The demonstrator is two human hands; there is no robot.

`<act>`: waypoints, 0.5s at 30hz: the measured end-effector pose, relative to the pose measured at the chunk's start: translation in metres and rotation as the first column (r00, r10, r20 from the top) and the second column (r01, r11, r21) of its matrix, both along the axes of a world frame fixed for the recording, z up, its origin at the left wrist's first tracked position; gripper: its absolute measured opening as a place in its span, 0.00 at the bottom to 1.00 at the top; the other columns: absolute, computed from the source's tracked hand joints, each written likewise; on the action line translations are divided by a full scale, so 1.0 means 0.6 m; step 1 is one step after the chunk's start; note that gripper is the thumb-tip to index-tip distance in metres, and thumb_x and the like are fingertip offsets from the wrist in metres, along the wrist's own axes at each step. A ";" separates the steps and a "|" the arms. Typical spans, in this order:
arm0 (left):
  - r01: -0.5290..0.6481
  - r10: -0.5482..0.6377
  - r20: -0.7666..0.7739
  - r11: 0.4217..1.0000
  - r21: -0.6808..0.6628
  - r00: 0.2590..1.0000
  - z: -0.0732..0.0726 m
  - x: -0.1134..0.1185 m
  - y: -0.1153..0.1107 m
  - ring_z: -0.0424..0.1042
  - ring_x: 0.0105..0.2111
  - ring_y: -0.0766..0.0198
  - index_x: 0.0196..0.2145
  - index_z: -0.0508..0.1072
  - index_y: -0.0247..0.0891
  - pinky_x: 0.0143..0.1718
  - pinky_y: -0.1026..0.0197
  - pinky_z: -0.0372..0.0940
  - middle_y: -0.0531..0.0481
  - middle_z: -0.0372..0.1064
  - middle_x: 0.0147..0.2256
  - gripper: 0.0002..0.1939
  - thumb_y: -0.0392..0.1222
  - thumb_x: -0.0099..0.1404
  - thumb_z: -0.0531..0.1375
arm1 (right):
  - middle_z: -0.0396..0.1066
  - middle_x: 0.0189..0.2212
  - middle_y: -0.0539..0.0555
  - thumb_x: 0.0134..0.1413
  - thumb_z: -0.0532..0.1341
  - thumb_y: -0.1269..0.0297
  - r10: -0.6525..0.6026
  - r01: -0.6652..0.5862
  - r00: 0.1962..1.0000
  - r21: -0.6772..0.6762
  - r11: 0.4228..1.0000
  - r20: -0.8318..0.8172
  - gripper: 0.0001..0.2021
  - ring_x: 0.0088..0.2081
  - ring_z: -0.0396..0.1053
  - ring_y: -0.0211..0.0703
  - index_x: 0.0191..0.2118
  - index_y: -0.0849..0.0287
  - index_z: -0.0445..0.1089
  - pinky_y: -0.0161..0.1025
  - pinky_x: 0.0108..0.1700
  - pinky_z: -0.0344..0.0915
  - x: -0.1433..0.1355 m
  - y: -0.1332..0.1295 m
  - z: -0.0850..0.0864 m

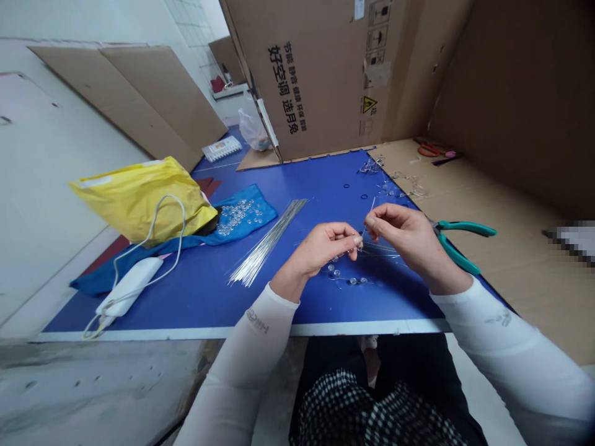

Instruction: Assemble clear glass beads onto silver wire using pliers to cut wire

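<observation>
My left hand point(332, 248) is closed in a pinch on a clear bead at its fingertips, above the blue table. Close beside it, my right hand point(404, 235) pinches a thin wire point(373, 203) between thumb and forefinger, one end sticking up. Below the hands lie several clear beads point(336, 272) strung on fine wire. A bundle of straight silvery wires point(268, 243) lies left of my left hand. Green-handled pliers point(453, 238) rest just beyond my right wrist, their jaws partly hidden by it.
Loose clear beads point(239, 214) lie on a blue cloth point(264, 204) beside a yellow bag point(153, 198). A white power strip point(130, 286) with its cord lies at the left. Cardboard point(334, 74) stands behind. Red-handled scissors point(430, 150) and wired bead pieces point(404, 184) lie back right.
</observation>
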State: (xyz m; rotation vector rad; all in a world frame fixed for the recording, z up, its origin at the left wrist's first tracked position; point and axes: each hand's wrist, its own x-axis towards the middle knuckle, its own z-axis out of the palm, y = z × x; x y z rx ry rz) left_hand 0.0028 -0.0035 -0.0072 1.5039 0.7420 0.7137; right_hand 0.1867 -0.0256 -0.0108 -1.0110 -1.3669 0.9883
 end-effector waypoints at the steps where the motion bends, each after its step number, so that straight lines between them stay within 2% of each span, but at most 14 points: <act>1: 0.004 -0.004 -0.006 1.000 0.000 1.000 0.001 0.000 -0.001 0.68 0.25 0.70 0.30 0.73 0.35 0.33 0.63 0.61 0.53 0.70 0.23 0.08 0.43 0.62 0.64 | 0.67 0.22 0.47 0.53 0.66 0.59 -0.001 0.001 1.000 0.006 1.000 0.010 0.10 0.24 0.62 0.35 0.27 0.57 0.70 0.37 0.29 0.61 0.000 0.000 0.000; 9: 0.004 -0.003 -0.028 0.999 0.037 1.000 0.004 0.003 -0.004 0.68 0.26 0.70 0.29 0.73 0.35 0.34 0.63 0.61 0.53 0.70 0.23 0.08 0.42 0.62 0.64 | 0.64 0.19 0.46 0.52 0.66 0.58 -0.050 0.051 0.995 -0.007 0.999 0.091 0.12 0.22 0.59 0.34 0.25 0.56 0.65 0.37 0.27 0.56 -0.003 -0.002 0.006; 15: 0.018 -0.016 -0.020 0.997 0.070 1.000 0.002 0.003 -0.003 0.68 0.26 0.70 0.30 0.73 0.34 0.34 0.63 0.61 0.53 0.70 0.23 0.08 0.42 0.62 0.63 | 0.65 0.19 0.46 0.51 0.65 0.58 -0.030 0.032 0.996 -0.023 0.999 0.083 0.11 0.22 0.60 0.34 0.25 0.57 0.66 0.37 0.28 0.57 -0.005 -0.003 0.009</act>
